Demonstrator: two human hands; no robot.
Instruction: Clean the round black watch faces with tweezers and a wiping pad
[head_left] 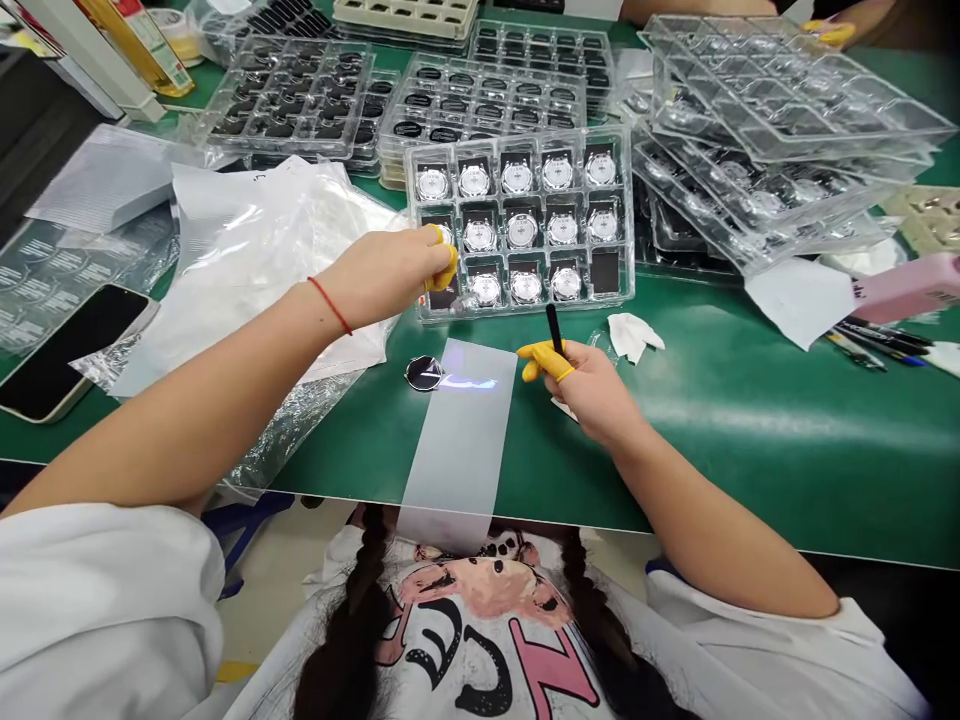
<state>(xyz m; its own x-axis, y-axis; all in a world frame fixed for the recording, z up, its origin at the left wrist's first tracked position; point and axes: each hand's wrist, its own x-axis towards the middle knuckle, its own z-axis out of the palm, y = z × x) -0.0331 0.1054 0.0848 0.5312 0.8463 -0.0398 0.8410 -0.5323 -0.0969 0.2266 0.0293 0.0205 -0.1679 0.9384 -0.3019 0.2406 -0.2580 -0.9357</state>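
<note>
My left hand (411, 268), yellow finger cots on its fingertips, reaches over the left side of a clear plastic tray (628, 262). Its fingers are pinched together at the lower left compartments, and what they hold, if anything, is hidden. Round silver watch-like parts (523, 230) fill most compartments. In my right hand (592, 385), also with yellow cots, a thin black stick-shaped tool (553, 328) points up toward the tray. Between my hands lies a round black-faced piece with a silver rim (424, 373), touching a translucent film strip (461, 450) that hangs over the table edge.
Stacked clear trays stand behind (487, 95) and at the right (795, 110). White sheets and plastic film (262, 250) lie left, beside a phone (71, 350). A crumpled white scrap (634, 336), pens (870, 342) and a pink bottle (911, 288) are right. Another person's arm shows at the back.
</note>
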